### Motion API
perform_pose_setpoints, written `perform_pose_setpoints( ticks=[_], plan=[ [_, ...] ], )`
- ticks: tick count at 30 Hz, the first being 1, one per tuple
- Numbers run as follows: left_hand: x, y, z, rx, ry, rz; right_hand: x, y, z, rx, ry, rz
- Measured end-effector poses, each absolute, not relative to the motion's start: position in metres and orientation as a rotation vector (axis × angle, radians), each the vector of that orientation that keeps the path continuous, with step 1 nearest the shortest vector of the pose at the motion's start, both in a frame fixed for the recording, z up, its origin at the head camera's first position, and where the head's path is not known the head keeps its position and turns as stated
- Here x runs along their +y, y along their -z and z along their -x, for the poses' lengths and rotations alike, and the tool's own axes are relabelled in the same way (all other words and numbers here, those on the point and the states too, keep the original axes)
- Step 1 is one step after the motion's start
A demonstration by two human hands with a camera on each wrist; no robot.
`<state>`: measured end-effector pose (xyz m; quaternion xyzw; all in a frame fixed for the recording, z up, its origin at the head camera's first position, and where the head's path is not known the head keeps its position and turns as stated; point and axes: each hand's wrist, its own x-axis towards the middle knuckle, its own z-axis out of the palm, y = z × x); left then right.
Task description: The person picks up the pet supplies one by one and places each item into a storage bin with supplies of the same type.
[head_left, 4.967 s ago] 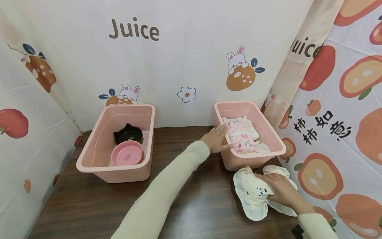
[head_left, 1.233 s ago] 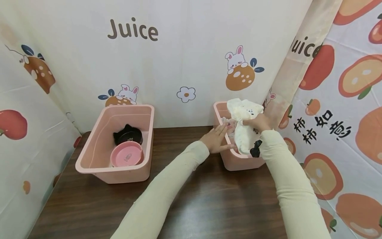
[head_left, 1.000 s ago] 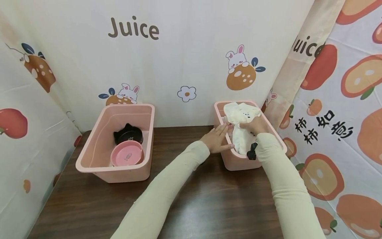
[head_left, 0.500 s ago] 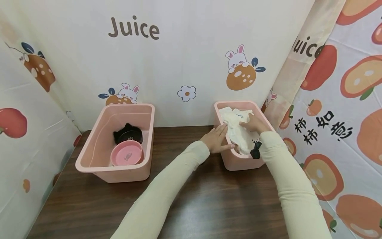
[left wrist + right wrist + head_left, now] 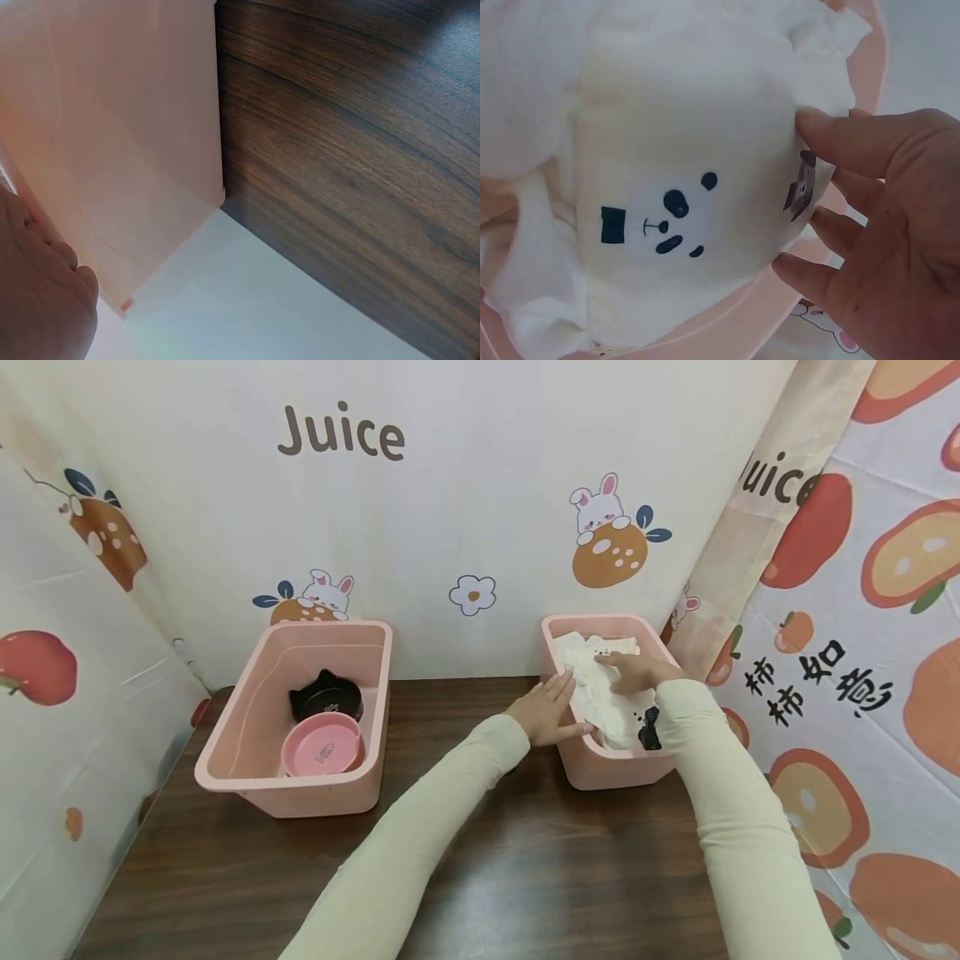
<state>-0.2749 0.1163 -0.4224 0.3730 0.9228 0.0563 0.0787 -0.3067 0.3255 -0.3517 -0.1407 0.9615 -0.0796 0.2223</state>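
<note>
A cream cloth bib (image 5: 609, 697) printed with a panda face lies spread in the right-hand pink bin (image 5: 611, 770). My right hand (image 5: 637, 672) reaches into this bin, its fingertips touching the bib near the far side. In the right wrist view, the thumb and fingers of the right hand (image 5: 885, 217) rest at the edge of the bib (image 5: 682, 142), beside the panda print. My left hand (image 5: 542, 710) lies with straight fingers along the bin's left rim. Only part of the left hand (image 5: 41, 289) shows in the left wrist view, next to the bin wall (image 5: 127, 127).
On the left of the dark wooden table (image 5: 540, 868) stands a larger pink bin (image 5: 322, 797). It holds a black cat-eared bowl (image 5: 327, 693) and a pink bowl (image 5: 322, 747). Printed curtains (image 5: 465, 510) surround the table at the back and sides.
My right hand has carried the bib from the table in front into the right bin, over the pink floral cloth, let go and spread it flat. The left hand has stayed at the rim.
</note>
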Motion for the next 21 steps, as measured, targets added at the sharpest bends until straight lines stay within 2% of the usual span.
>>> perform_pose_setpoints(
  ticks=[11, 21],
  plan=[
    [0.116, 0.419, 0.273, 2.749, -0.153, -1.098, 0.321, 0.376, 0.316, 2.543, 0.252, 0.351],
    [0.116, 0.416, 0.27, 2.765, -0.114, -1.11, 0.329, 0.389, 0.32, 2.462, 0.329, 0.135]
  ],
)
